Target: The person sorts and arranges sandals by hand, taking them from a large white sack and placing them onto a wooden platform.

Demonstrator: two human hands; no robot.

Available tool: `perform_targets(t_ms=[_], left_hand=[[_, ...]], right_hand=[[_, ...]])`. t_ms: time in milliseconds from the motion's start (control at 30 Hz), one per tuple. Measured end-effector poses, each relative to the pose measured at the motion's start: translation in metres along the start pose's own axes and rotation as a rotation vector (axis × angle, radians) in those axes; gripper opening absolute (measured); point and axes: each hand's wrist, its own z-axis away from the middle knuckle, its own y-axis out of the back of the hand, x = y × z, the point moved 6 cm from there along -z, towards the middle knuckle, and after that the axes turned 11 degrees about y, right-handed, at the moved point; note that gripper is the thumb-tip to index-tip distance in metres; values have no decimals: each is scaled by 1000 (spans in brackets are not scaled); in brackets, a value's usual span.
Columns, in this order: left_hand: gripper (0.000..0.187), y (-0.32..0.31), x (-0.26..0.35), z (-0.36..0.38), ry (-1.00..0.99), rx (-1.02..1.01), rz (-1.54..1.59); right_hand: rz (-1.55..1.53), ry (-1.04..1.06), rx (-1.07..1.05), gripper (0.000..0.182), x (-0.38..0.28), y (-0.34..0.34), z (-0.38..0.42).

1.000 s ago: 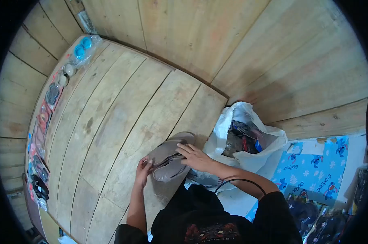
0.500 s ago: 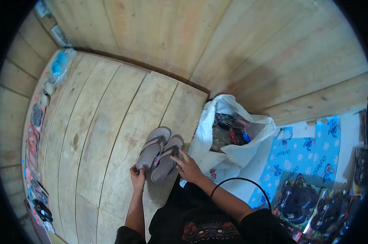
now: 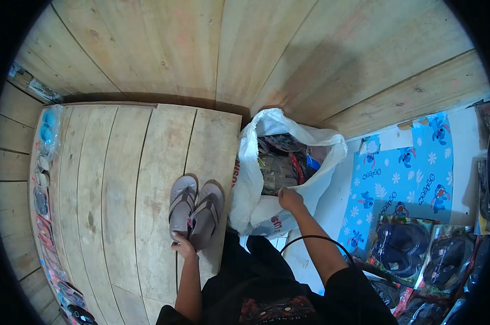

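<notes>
A pair of grey-brown sandals (image 3: 206, 214) lies side by side on the wooden platform (image 3: 115, 216), near its right edge. Fingers of my left hand (image 3: 184, 246) are closed on the heel end of the left sandal. Over at the open white sack (image 3: 247, 189), my right hand (image 3: 291, 199) is closed at the near rim. Inside the sack are dark and patterned packed items (image 3: 280, 170), with a red and a blue piece among them. What my right fingers hold is partly hidden.
Packaged footwear (image 3: 42, 179) lines the platform's far left edge. Wrapped dark sandals (image 3: 399, 246) are stacked at the lower right, beside a blue printed sheet (image 3: 402, 179). Plank walls (image 3: 255, 49) rise behind. A black cable (image 3: 331, 239) loops near my right forearm.
My right hand has left the sandals and moved right to the sack's rim. My left hand stays at the left sandal's heel. The view has turned, and the sandals sit straighter in it.
</notes>
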Motion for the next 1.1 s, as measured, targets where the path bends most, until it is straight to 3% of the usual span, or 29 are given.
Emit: perform_targets(t_ms=[133,233,300,367,433,500,567,667,767,800,900,933,1000,1033,1100], left_hand=[[81,2,8,9,-14,22,4],[87,2,10,13,-84,37,-5],[85,5,22,32,-250,139,-13],[87,1,21,33,-259,192,3],[89,0,25,35,-274,244,19],[83,0,26,36,-148,297,-96],[82,0,33,40,-126,244,-52],[75,1,28,35,-54,171,38],[75,2,14,21,-22,32,127],[74,2,14,22,-45,2,163],[73,8,14,26,-90,-67,210],[72,10,14,28,-108,-116,211],[69,18,12,38,-102,-138,231],[67,20,9,42,-93,-169,246],[65,25,-3,43,-74,-200,324]], right_hand=[[71,23,-93,37,52,-31,-21],[-149,-66,-230,33,56,-25,-42],[-973,-126,-302,32,47,-37,-61],[-1991,-142,-59,19,32,-33,-90],[-2224,-99,95,19,40,-25,-126],[-1586,-180,371,28,76,-27,-149],[-821,-344,451,41,111,-28,-155],[-428,-478,352,61,146,-47,-155],[-484,-186,130,62,168,-84,-170],[-488,-180,126,62,185,-105,-178],[-590,-292,417,64,208,-126,-180],[-597,-286,410,64,206,-124,-179],[-736,-41,501,72,199,-111,-184],[-662,-170,508,73,200,-111,-185],[-612,-187,396,74,194,-105,-197]])
